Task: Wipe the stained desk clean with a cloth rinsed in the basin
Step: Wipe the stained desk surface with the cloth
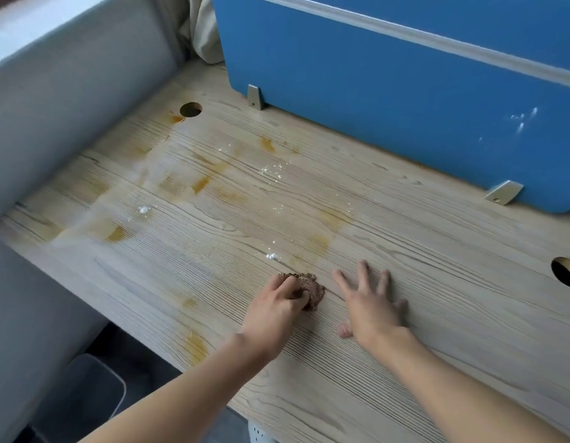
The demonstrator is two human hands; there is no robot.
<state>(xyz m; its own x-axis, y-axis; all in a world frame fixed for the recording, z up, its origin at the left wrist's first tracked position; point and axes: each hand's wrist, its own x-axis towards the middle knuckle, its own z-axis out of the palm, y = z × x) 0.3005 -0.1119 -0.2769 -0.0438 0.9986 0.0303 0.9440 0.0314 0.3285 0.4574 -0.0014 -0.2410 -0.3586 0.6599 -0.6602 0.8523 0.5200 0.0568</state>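
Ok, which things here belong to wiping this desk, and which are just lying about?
Belongs to the job: light wood-grain desk; orange-brown stains; white powdery specks; crumpled brown cloth; left hand gripping it; right hand flat on the desk. No basin in view.
Just lying about: blue divider panel; silver metal brackets; round cable holes; grey container below the desk.

Head-worn, down onto desk (437, 282), seemingly close
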